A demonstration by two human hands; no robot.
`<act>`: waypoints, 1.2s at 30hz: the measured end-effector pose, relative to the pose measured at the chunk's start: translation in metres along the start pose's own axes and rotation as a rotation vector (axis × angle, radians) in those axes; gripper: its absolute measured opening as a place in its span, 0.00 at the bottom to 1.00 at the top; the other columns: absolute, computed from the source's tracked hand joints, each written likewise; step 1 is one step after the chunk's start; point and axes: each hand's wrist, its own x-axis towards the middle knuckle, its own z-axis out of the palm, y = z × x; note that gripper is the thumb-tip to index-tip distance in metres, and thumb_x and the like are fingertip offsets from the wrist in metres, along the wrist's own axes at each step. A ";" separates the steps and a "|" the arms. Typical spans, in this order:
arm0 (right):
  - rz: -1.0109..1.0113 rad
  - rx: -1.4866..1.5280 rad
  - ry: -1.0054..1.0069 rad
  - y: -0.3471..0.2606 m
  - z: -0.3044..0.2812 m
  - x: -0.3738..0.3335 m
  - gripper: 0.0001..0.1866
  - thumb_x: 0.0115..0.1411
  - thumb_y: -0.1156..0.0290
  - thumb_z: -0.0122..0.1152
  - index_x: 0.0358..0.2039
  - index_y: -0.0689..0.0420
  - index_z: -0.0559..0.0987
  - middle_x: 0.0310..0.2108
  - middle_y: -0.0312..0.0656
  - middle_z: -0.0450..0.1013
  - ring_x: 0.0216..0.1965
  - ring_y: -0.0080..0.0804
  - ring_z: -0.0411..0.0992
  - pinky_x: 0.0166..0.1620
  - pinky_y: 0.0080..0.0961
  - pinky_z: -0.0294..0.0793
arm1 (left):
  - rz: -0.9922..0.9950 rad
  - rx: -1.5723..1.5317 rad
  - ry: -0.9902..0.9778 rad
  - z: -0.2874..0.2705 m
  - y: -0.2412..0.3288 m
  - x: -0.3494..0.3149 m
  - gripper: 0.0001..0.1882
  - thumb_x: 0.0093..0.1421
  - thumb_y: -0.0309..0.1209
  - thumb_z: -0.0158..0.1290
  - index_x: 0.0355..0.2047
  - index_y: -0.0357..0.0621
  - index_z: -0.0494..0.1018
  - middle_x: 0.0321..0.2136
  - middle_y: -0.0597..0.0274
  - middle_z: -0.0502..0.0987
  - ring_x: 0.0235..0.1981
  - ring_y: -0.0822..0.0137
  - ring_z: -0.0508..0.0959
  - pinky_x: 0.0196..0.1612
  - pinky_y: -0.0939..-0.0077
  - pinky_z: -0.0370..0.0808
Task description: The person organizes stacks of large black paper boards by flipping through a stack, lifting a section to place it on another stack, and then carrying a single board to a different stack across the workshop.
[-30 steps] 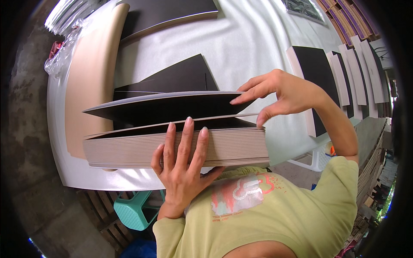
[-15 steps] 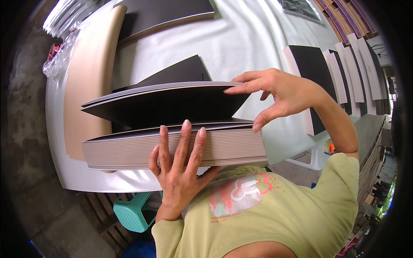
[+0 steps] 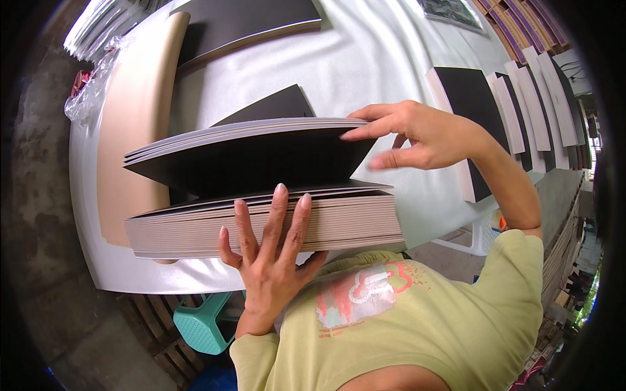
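A thick stack of black boards (image 3: 352,218) with grey-beige edges stands at the table's near side, parted like an opened book. My left hand (image 3: 270,251) rests against its front edge, fingers spread and pointing up over the layers. Above the gap, several raised black boards (image 3: 254,156) tilt up. My right hand (image 3: 424,137) has their right end between its fingers, while its thumb, slightly blurred, sticks out apart below. Behind the raised boards the corner of another black sheet (image 3: 277,105) shows; the rest of it is hidden.
A tan paper sheet (image 3: 127,150) with a rolled edge lies on the left of the white-covered table (image 3: 372,45). Beyond it is a large black board stack (image 3: 248,23). Several black-and-white stacks (image 3: 466,98) stand right. A green stool (image 3: 202,326) is below the table edge.
More boards now sit in the raised part, and the lower stack is thinner. My right thumb has moved up off the lower stack's corner. My left fingers have spread slightly wider.
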 end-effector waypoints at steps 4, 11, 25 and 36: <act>0.037 -0.010 -0.027 -0.006 -0.004 -0.002 0.34 0.41 0.61 0.72 0.50 0.58 0.72 0.50 0.53 0.66 0.51 0.47 0.66 0.52 0.33 0.67 | -0.013 -0.034 -0.015 -0.002 0.001 0.001 0.41 0.39 0.53 0.62 0.56 0.67 0.64 0.61 0.70 0.58 0.65 0.48 0.46 0.61 0.54 0.28; -0.059 0.183 -0.024 0.005 -0.006 0.002 0.27 0.43 0.75 0.67 0.48 0.54 0.74 0.47 0.47 0.70 0.51 0.44 0.67 0.52 0.31 0.66 | -0.019 -0.062 0.079 0.006 -0.001 -0.002 0.41 0.38 0.53 0.63 0.56 0.68 0.65 0.61 0.71 0.58 0.65 0.48 0.41 0.61 0.52 0.26; 0.083 0.052 -0.044 -0.005 -0.004 -0.003 0.43 0.33 0.58 0.76 0.51 0.59 0.71 0.57 0.55 0.59 0.56 0.48 0.61 0.56 0.34 0.63 | -0.013 -0.038 0.028 -0.004 0.004 0.004 0.43 0.33 0.45 0.67 0.54 0.65 0.67 0.59 0.70 0.62 0.66 0.48 0.42 0.62 0.54 0.26; 0.169 0.146 -0.039 -0.002 -0.007 -0.002 0.44 0.28 0.63 0.78 0.52 0.52 0.71 0.56 0.51 0.60 0.57 0.44 0.60 0.57 0.35 0.61 | 0.012 -0.023 0.045 -0.002 0.001 0.001 0.43 0.33 0.47 0.67 0.55 0.65 0.67 0.60 0.69 0.60 0.66 0.47 0.41 0.62 0.53 0.26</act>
